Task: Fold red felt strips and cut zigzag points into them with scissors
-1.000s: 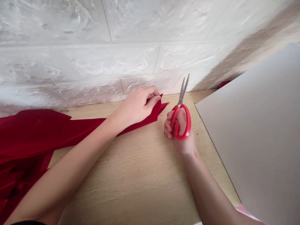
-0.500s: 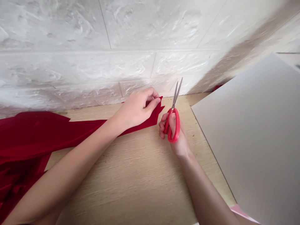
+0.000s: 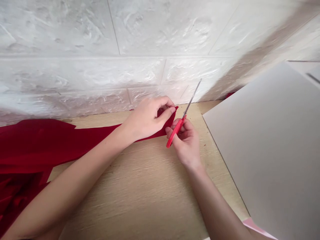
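Cloth (image 3: 50,141), deep red, spreads over the left part of the wooden tabletop (image 3: 140,186), with loose folds toward the near left and a narrower length running along the back edge, below the pale wall (image 3: 140,30). That bulk is best left slack, I judge, so its weight does not drag on the narrow end. Next comes the left hand (image 3: 152,116), near the back edge, its thumb and forefinger closed in a pinch on the cloth's right end, a small tip poking out past them. A firm pinch set well back from that tip should keep the layers even and the fingertips safe. Just beside it, the right hand (image 3: 187,143) grips red-handled scissors (image 3: 176,131), fingers curled about the handles; whether the blades are parted I cannot tell, as they show nearly edge-on. They slant up toward the wall, clear of the left fingers, a sound way to carry them. Farther right, a white panel (image 3: 265,150) covers the tabletop's right edge.
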Demonstrator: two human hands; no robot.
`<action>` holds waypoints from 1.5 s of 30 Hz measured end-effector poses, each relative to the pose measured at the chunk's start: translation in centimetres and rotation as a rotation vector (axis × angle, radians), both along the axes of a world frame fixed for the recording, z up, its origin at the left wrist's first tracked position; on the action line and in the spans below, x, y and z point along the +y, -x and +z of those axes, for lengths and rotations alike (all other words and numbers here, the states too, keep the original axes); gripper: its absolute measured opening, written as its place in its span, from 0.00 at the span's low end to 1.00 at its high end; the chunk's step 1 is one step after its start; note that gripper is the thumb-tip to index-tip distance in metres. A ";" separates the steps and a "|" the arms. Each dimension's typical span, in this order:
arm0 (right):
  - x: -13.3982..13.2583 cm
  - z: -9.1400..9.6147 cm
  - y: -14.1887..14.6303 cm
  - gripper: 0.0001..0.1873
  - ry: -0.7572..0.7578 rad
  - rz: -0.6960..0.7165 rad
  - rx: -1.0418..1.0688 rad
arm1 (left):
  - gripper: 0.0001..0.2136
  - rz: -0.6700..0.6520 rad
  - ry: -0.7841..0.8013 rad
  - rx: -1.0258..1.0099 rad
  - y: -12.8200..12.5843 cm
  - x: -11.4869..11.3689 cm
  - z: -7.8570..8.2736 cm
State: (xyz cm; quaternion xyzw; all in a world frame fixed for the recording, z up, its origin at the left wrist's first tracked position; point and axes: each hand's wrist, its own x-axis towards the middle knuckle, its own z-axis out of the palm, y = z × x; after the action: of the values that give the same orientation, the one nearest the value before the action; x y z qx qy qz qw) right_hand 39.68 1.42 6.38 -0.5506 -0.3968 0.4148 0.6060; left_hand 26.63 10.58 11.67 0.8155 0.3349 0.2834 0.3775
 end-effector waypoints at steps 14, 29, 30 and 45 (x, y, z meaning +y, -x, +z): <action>-0.5 1.2 0.2 0.14 0.000 0.005 -0.009 | 0.10 -0.031 0.146 -0.097 0.3 -0.3 1.2; -1.0 0.3 0.3 0.16 0.061 -0.022 -0.001 | 0.08 0.060 0.054 -0.048 -0.1 0.9 0.0; -1.1 0.3 0.2 0.17 0.069 -0.020 0.000 | 0.08 0.047 0.071 -0.060 -0.2 1.2 -0.4; -2.3 1.5 0.2 0.20 -0.009 0.025 0.024 | 0.13 0.020 0.217 -0.057 1.5 1.0 1.3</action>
State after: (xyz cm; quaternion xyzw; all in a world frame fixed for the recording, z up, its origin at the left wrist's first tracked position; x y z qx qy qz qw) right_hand 39.50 -0.91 7.83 -0.5380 -0.3982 0.4271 0.6079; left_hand 25.10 11.55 12.97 0.7581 0.3607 0.2724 0.4702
